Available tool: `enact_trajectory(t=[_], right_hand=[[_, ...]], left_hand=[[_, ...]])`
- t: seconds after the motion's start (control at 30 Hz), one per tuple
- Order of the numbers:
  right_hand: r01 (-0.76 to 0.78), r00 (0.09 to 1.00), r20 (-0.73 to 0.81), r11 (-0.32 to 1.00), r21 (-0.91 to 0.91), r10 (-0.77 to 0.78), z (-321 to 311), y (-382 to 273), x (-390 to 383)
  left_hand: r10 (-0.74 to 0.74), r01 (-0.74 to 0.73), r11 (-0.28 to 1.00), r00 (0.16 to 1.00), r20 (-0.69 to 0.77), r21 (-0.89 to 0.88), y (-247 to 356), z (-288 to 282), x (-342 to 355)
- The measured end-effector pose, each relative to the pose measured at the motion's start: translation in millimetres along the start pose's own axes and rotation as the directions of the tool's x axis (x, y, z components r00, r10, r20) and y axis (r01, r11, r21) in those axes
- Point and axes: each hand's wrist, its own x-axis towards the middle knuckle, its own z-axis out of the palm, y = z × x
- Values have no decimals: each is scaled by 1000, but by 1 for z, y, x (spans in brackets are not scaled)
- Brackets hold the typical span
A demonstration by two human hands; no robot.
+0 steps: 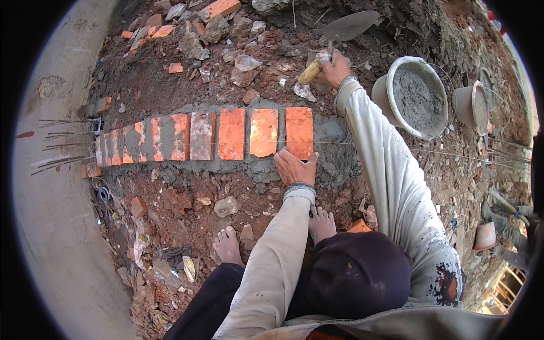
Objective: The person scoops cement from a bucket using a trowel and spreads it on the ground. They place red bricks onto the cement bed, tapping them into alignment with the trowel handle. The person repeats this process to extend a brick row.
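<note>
My left hand (pixel 296 169) grips the near end of an orange brick (pixel 299 127), thumb at its right side and fingers at its left. This brick is the rightmost of a row laid side by side in wet grey mortar (pixel 337 150). My right hand (pixel 335 69) is closed on a trowel (pixel 351 26) beyond the row; its wooden handle points left and its blade lies farther away. A thin string (pixel 334 143) runs across the bricks. Just left of the held brick lies another brick (pixel 264 131), with a mortar gap between them.
A bucket of mortar (pixel 391 93) and a smaller bucket (pixel 467 105) stand at the right. Rebar ends (pixel 65 136) stick out by the concrete wall (pixel 54 226) at left. Stones and a broken brick (pixel 221 8) lie beyond the row. Another person's legs (pixel 513 226) show at far right.
</note>
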Motion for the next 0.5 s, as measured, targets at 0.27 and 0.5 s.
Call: enact_trajectory(t=[0.27, 0.5], right_hand=[[-100, 949, 287, 989, -108, 128, 5, 56, 16], [-248, 929, 327, 946, 207, 172, 3, 22, -12]], left_hand=[[24, -24, 1000, 1000, -7, -6, 7, 9, -2], [31, -31, 999, 999, 25, -12, -2, 9, -1]])
